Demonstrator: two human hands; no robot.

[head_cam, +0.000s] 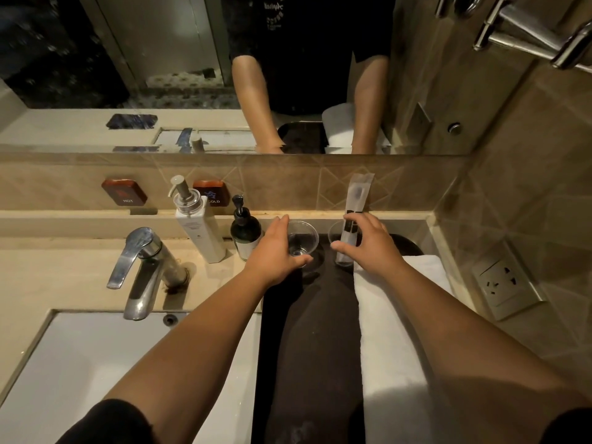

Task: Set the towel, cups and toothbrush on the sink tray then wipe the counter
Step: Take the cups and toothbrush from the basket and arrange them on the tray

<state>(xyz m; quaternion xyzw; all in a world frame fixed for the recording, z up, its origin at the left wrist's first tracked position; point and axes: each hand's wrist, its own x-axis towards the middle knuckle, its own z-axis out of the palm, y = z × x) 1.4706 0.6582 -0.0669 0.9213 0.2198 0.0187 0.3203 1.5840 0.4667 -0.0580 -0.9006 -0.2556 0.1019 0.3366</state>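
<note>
A long black tray (307, 331) lies on the counter right of the basin. A folded white towel (390, 331) rests along its right side. Two clear plastic cups stand at the tray's far end. My left hand (275, 251) curls around the left cup (302, 240), thumb in front and fingers behind it. My right hand (368, 241) holds the right cup (340, 248), which has a wrapped toothbrush (355, 203) standing upright in it.
A white pump bottle (198, 225) and a small black pump bottle (245, 233) stand left of the tray. A chrome faucet (144, 267) overhangs the white basin (80, 363). A wall socket (503, 283) is at right, a mirror behind.
</note>
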